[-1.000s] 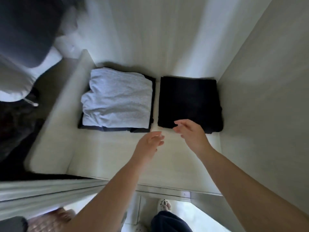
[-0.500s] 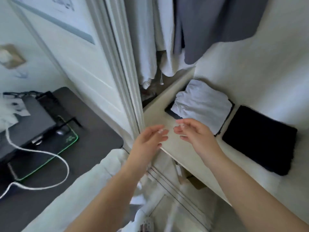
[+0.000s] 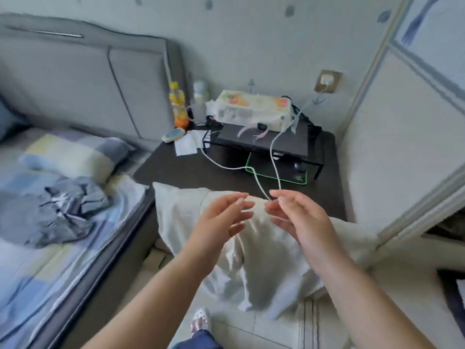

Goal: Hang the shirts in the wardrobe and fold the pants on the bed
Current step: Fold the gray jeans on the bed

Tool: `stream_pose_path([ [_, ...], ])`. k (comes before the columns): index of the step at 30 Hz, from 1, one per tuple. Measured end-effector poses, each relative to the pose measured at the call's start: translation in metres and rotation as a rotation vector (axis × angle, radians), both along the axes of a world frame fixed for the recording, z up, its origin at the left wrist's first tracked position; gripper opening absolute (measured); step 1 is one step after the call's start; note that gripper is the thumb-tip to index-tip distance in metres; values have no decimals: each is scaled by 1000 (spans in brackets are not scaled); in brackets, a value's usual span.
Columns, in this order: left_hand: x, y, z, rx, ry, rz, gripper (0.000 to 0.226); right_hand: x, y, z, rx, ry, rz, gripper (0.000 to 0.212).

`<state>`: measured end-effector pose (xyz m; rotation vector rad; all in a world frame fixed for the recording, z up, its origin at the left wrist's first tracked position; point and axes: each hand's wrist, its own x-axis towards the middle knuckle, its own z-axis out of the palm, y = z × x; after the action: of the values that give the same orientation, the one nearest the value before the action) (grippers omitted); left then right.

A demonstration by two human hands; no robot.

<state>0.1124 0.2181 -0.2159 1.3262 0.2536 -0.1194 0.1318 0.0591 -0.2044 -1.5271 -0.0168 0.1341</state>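
Note:
A crumpled grey garment (image 3: 54, 210) lies on the bed (image 3: 45, 278) at the left, beside a checked pillow (image 3: 73, 156). My left hand (image 3: 219, 222) and my right hand (image 3: 299, 217) are raised side by side in the middle of the view, fingers relaxed and holding nothing. Both hover over a white cloth (image 3: 251, 260) draped below the dark bedside table (image 3: 196, 170). The wardrobe door frame (image 3: 412, 215) stands at the right edge; its inside is out of sight.
The bedside table carries a black stand (image 3: 266, 141), a tissue pack (image 3: 251, 109), bottles (image 3: 178, 104) and white cables (image 3: 274, 162). A grey padded headboard (image 3: 83, 79) backs the bed. My slippered foot (image 3: 200, 321) stands on the tiled floor.
The view has swung left from the wardrobe shelf with folded clothes to the bed and bedside table. Both hands stay raised and empty in front of me.

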Motion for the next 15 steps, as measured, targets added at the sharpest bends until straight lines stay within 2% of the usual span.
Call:
stream_pose_path([
  [7,-78,127,8,-27,-6,441,17,-17,143,11,-8,24,444,20],
  [15,-150,252,-4,-95,31,792,15,-47,294,1,-3,64,731,19],
])
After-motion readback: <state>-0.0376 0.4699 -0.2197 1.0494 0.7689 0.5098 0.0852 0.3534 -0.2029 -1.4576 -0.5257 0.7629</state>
